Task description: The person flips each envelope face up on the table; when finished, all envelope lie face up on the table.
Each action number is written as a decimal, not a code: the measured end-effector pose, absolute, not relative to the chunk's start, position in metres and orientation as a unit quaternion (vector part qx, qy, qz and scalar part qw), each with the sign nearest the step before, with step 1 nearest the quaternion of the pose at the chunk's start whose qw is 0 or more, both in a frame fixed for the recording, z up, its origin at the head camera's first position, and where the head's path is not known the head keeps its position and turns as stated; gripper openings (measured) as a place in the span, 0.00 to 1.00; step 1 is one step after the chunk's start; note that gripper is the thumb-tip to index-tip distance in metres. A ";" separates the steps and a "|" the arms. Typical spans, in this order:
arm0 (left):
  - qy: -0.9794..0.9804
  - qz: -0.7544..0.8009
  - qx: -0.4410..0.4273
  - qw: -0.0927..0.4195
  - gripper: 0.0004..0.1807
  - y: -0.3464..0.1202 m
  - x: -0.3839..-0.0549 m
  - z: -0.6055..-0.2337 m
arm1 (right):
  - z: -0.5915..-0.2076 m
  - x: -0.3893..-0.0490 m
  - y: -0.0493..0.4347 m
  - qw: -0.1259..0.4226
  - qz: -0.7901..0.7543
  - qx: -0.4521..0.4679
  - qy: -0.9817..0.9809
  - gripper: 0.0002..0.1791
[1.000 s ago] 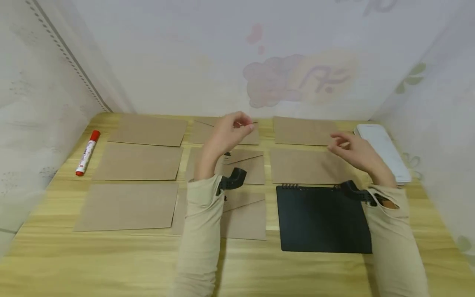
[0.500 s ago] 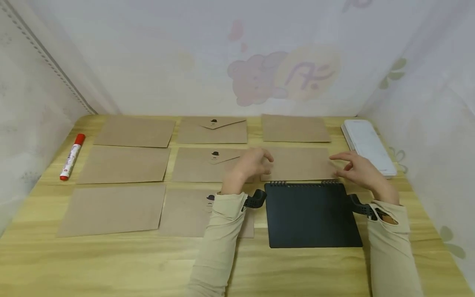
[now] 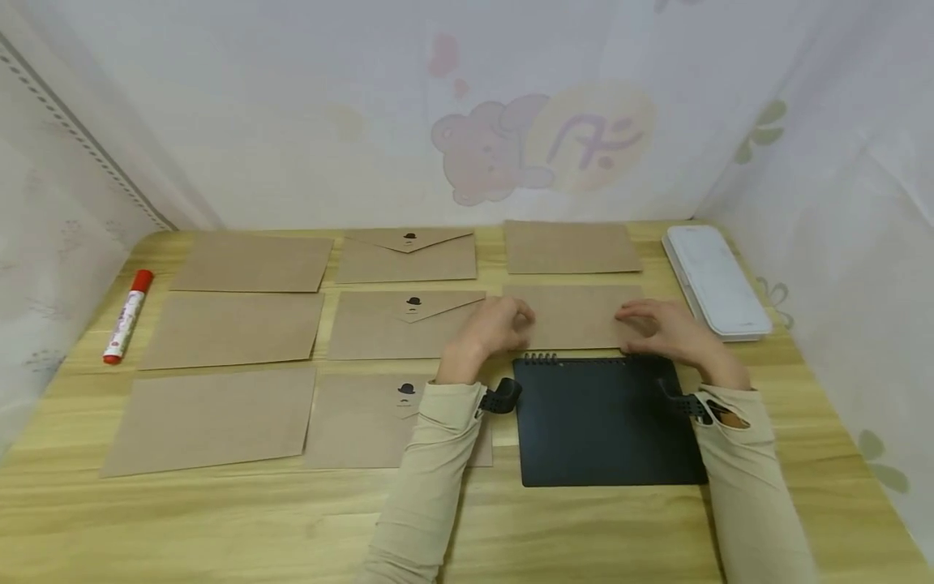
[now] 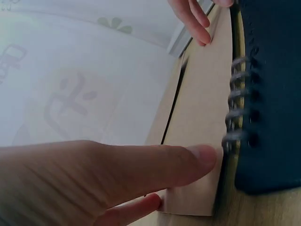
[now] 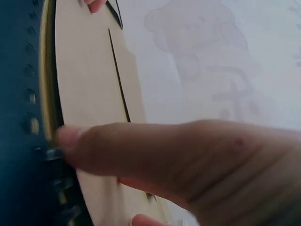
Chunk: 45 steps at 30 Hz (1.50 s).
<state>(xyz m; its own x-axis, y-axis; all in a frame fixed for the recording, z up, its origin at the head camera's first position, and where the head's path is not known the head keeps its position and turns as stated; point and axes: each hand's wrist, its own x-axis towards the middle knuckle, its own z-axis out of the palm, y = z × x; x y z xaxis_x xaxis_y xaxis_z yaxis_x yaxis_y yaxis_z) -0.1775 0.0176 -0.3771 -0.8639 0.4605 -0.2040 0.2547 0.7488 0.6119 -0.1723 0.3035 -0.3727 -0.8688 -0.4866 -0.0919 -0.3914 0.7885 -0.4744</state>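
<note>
A plain brown kraft envelope (image 3: pixel 572 316) lies flat in the middle of the right-hand column. My left hand (image 3: pixel 490 328) is at its left end, with the thumb (image 4: pixel 188 162) over the envelope close to the near edge and a fingertip by the left edge. At the right end is my right hand (image 3: pixel 667 331), thumb (image 5: pixel 89 143) at the near edge and the other fingers toward the right side. Both hands have a gap between thumb and fingers. Just nearer lies a black spiral notebook (image 3: pixel 609 426), partly under the right wrist.
More envelopes lie in rows: plain ones on the left (image 3: pixel 212 422), hat-printed ones in the centre (image 3: pixel 368 337) and a plain one behind (image 3: pixel 572 247). A red-capped marker (image 3: pixel 127 316) lies far left. A white box-like item (image 3: pixel 718 280) stands at right. Curtains enclose the table.
My left hand has come from the back centre envelope down and right to the plain envelope's left end. My right hand has moved left and nearer onto its right end. The view has shifted.
</note>
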 end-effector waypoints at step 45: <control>0.881 0.434 0.147 0.120 0.17 0.012 -0.186 -0.383 | -0.366 -0.168 0.329 0.038 -0.390 -0.064 0.918 0.22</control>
